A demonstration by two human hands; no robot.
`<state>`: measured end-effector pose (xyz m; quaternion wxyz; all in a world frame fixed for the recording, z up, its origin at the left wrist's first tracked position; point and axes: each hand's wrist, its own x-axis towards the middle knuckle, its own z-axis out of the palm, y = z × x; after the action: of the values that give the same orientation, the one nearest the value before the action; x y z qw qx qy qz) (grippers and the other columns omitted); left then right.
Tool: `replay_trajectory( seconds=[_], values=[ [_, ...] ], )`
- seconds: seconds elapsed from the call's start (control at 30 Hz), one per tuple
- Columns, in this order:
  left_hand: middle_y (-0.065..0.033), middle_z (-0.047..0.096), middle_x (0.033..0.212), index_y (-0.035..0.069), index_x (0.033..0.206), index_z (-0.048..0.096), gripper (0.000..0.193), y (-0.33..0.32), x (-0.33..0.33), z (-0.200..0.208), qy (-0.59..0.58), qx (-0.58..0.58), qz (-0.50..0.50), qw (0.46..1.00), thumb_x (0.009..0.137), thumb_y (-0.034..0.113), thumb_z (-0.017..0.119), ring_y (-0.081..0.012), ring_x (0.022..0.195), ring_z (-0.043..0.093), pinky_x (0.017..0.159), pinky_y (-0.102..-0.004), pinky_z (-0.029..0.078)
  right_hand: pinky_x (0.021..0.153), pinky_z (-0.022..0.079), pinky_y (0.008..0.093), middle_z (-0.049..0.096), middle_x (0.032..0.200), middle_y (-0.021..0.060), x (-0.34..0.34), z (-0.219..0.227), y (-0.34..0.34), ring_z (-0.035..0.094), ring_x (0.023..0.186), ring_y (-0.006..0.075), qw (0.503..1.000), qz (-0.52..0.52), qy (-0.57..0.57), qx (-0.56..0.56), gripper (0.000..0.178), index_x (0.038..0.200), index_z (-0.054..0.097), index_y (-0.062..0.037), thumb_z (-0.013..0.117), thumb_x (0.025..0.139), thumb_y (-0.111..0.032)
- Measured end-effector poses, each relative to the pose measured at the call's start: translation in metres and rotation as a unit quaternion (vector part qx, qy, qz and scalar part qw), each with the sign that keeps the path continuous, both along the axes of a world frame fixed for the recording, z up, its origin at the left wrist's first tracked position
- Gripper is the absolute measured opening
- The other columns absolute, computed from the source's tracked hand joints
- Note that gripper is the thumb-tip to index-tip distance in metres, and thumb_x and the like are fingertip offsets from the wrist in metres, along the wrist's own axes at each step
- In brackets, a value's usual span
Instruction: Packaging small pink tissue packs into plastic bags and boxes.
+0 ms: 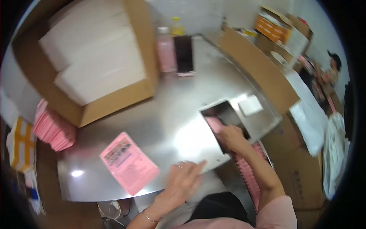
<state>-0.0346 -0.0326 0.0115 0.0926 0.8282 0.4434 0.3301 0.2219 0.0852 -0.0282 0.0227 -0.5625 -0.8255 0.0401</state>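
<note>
My right hand point(231, 136) reaches into a rectangular opening point(239, 121) in the metal table. Its fingers are closed at a pink piece point(214, 124), which looks like a packet; motion blur hides its details. My left hand point(183, 176) is over the table's front edge, with its fingers stretched out and nothing in them. To the left of that hand, a pink printed packet point(129, 164) lies flat and at a slant on the metal table point(177, 110). Below the opening, beside my right forearm, hangs a long row of pink pieces with a zigzag edge point(249, 179).
A large open carton point(116, 110) with white contents point(99, 57) stands at the back left. Pink packets are stacked point(53, 128) at the left. A pink bottle point(166, 51) and a phone point(184, 55) stand behind. A white square point(250, 105) lies right. Another person point(328, 76) is far right.
</note>
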Motion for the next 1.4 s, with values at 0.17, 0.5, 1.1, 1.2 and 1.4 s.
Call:
replay_trajectory(
  seconds=[0.17,0.5,1.1,1.2,1.4],
  values=[
    [-0.0098,0.067,0.088,0.003,0.113,0.068,0.033,-0.012,-0.042,0.007,-0.128,-0.027,0.023,0.991,0.08,0.001,0.071,-0.0283,0.078,0.063,0.069,-0.0364,0.05,0.068,0.05,0.0422,0.066,0.074,0.0148,-0.045,0.064,-0.021,0.064,0.069,0.0333,0.931,0.058,0.267,0.244,0.017,0.103,0.072,-0.0035,0.067,0.086,-0.004],
    [-0.025,0.031,0.156,-0.011,0.142,0.039,0.075,0.002,-0.008,-0.021,0.204,-0.095,0.0,0.974,0.096,0.046,0.055,-0.0377,0.147,0.026,0.119,-0.0499,0.023,0.074,0.052,0.0431,0.068,0.08,0.0156,-0.147,0.062,0.016,0.066,0.075,0.0332,0.89,0.215,0.358,0.18,0.02,0.102,0.068,-0.0006,0.063,0.084,-0.008],
    [-0.026,0.054,0.13,-0.003,0.138,0.047,0.062,0.081,-0.237,0.162,-0.027,0.117,0.213,0.97,0.083,0.009,0.072,-0.042,0.121,0.051,0.103,-0.0442,0.042,0.116,0.031,0.0421,0.037,0.144,0.0393,-0.292,0.206,0.154,0.037,0.137,0.0481,0.82,0.151,0.484,0.266,0.077,0.147,0.023,0.0135,0.066,0.089,-0.015],
    [-0.0324,0.04,0.14,-0.006,0.148,0.027,0.089,0.192,-0.297,0.169,0.01,0.17,0.37,0.913,0.078,0.018,0.076,-0.0443,0.135,0.037,0.111,-0.0443,0.035,0.116,0.028,0.0444,0.033,0.144,0.0423,-0.338,0.242,0.229,0.033,0.138,0.0513,0.796,0.09,0.481,0.356,0.081,0.147,0.02,0.0138,0.066,0.088,-0.015],
    [-0.0358,0.042,0.136,-0.008,0.145,0.026,0.099,0.31,-0.371,0.259,-0.152,0.243,0.391,0.875,0.068,0.023,0.08,-0.0469,0.126,0.045,0.111,-0.0444,0.035,0.107,0.035,0.0532,0.04,0.133,0.0402,-0.367,0.305,0.281,0.041,0.127,0.0506,0.79,-0.035,0.524,0.316,0.08,0.137,0.034,0.0145,0.077,0.078,-0.019]
  ],
)
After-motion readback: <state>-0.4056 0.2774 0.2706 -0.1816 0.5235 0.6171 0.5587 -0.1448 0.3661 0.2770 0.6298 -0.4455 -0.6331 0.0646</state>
